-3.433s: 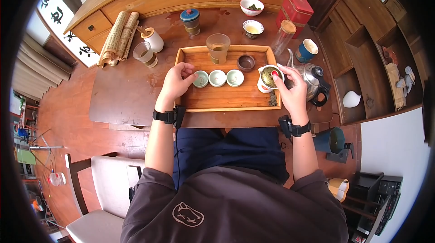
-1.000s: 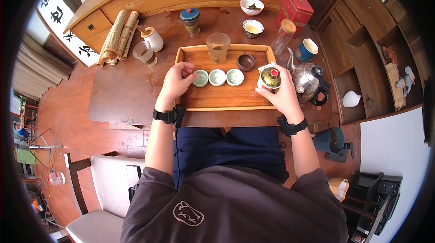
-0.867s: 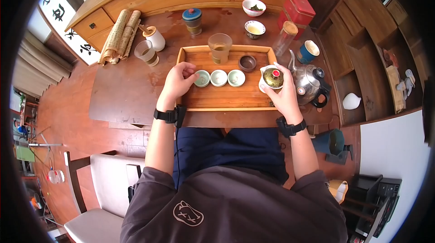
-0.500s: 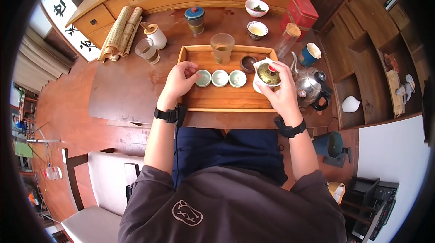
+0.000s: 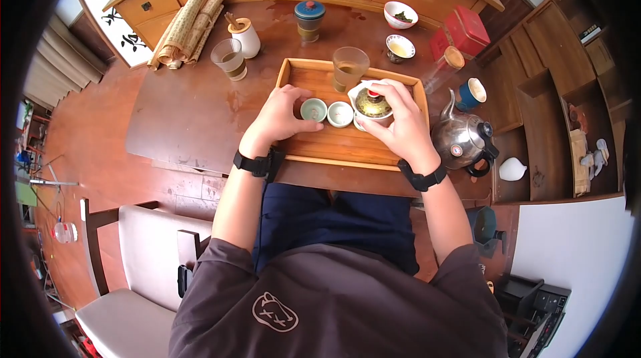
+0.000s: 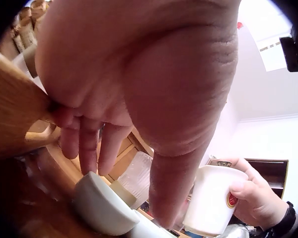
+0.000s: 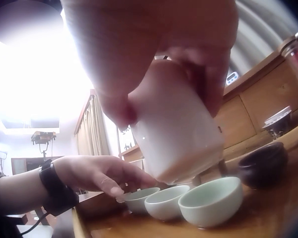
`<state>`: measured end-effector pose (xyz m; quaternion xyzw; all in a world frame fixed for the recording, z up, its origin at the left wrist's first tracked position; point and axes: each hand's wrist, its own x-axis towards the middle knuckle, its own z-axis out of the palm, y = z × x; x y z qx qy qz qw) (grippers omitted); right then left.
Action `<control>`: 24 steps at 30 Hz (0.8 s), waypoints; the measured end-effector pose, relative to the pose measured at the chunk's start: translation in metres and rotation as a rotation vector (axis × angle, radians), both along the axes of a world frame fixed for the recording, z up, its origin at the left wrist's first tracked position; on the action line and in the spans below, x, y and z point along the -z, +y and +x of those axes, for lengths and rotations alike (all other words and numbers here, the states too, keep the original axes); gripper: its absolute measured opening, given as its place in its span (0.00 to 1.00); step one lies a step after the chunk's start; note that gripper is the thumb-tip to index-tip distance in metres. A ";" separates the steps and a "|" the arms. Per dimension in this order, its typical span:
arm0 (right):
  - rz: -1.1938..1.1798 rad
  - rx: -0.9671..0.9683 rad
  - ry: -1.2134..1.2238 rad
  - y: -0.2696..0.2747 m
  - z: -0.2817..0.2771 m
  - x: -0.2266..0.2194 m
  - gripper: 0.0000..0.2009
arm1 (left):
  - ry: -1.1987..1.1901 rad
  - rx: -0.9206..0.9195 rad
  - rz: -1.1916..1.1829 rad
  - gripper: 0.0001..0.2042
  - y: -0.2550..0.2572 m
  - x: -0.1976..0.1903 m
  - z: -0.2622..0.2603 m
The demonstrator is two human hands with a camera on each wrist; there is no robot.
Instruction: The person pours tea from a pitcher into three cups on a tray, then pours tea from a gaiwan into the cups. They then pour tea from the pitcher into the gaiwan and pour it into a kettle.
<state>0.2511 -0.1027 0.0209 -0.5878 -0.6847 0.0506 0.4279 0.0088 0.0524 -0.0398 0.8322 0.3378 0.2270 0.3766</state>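
In the head view, my right hand (image 5: 406,124) grips a white lidded vessel (image 5: 372,105), thumb in front and fingers at its rim and red lid knob. The vessel (image 7: 176,129) hangs above the small green cups in the right wrist view. Three cups stand in a row on the wooden tray (image 5: 334,151): the left one (image 5: 314,109), the middle one (image 5: 340,114) and the right one (image 7: 212,203), which the vessel partly hides from above. My left hand (image 5: 277,119) is around the left cup, fingers extended and thumb apart; whether it touches is unclear.
A glass pitcher (image 5: 350,69) stands at the tray's back. A steel kettle (image 5: 464,141) is right of the tray. Behind are a blue-lidded cup (image 5: 309,21), two bowls and a red tin (image 5: 461,34). Another glass (image 5: 230,59) and a white jar (image 5: 245,39) stand at back left.
My right hand has carried the vessel left from the tray's right side to above the cups. My left thumb has moved to the left cup's front. The head view has shifted.
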 end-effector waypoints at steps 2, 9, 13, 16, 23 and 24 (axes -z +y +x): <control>-0.016 -0.049 -0.139 0.010 -0.001 -0.003 0.26 | 0.000 0.021 0.028 0.31 -0.001 -0.002 0.000; -0.124 -0.152 -0.245 0.037 -0.008 -0.008 0.27 | -0.001 0.013 0.063 0.27 0.000 0.002 -0.003; -0.138 -0.163 -0.300 0.043 -0.011 -0.007 0.28 | -0.023 0.016 0.059 0.25 0.000 0.003 -0.003; -0.119 -0.179 -0.334 0.047 -0.012 -0.006 0.28 | 0.005 0.007 0.098 0.25 -0.002 -0.001 -0.002; -0.147 -0.188 -0.411 0.052 -0.016 -0.008 0.27 | -0.015 0.017 0.095 0.25 -0.001 0.000 -0.003; -0.141 -0.195 -0.424 0.053 -0.016 -0.009 0.27 | -0.014 0.018 0.070 0.25 -0.001 -0.002 -0.003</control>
